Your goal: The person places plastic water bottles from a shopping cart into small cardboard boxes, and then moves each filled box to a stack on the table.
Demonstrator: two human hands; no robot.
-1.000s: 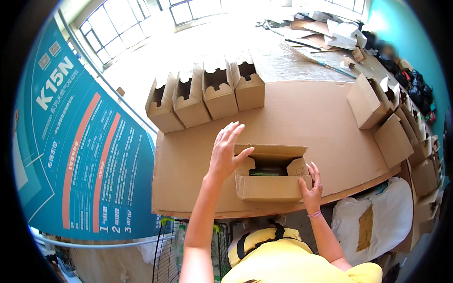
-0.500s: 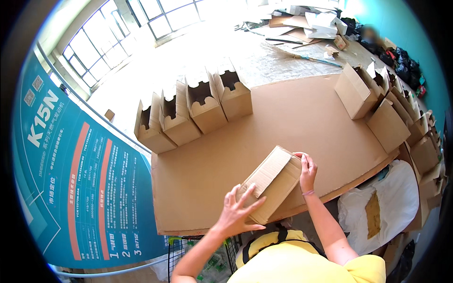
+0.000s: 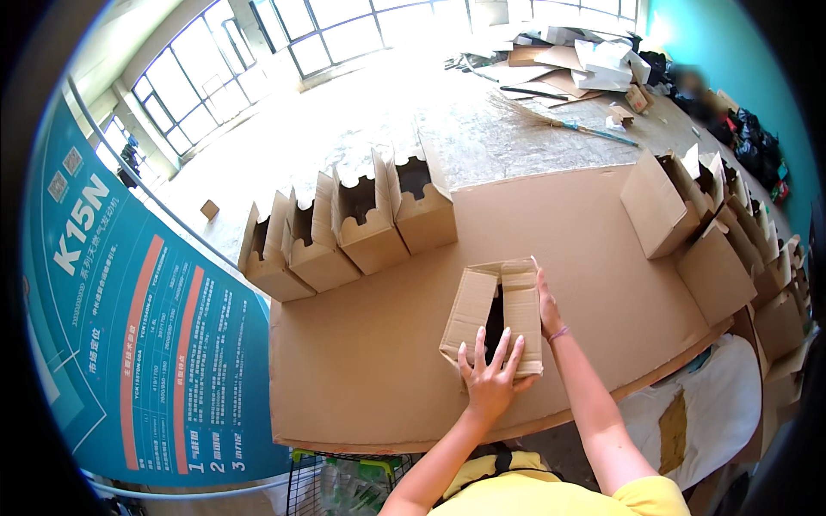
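Observation:
A small brown cardboard box [image 3: 473,314] is in front of me, its top flaps partly folded in and a dark gap between them. Over its near end, my left hand [image 3: 492,371] has fingers spread, their tips at the gap and on the flap. My right hand [image 3: 548,311] lies along the box's right side, fingers stretched toward the far corner; its thumb is hidden. Beneath is a brown cardboard-covered table [image 3: 370,370]. At its far left edge, several open-topped boxes [image 3: 370,215] stand in a row, with notched cut-outs in their fronts.
More cardboard boxes [image 3: 714,271] crowd the table's right side. A blue banner [image 3: 163,344] stands on the left. White sheeting [image 3: 714,413] lies below the right edge, and a wire basket with clear plastic [image 3: 348,482] is below the front. Beyond are a broom [image 3: 568,125] and scrap cardboard [image 3: 559,60].
The box has turned more upright in view, and its dark gap now shows. My left hand has moved right, onto the flaps. My right hand has shifted from the far corner to the side.

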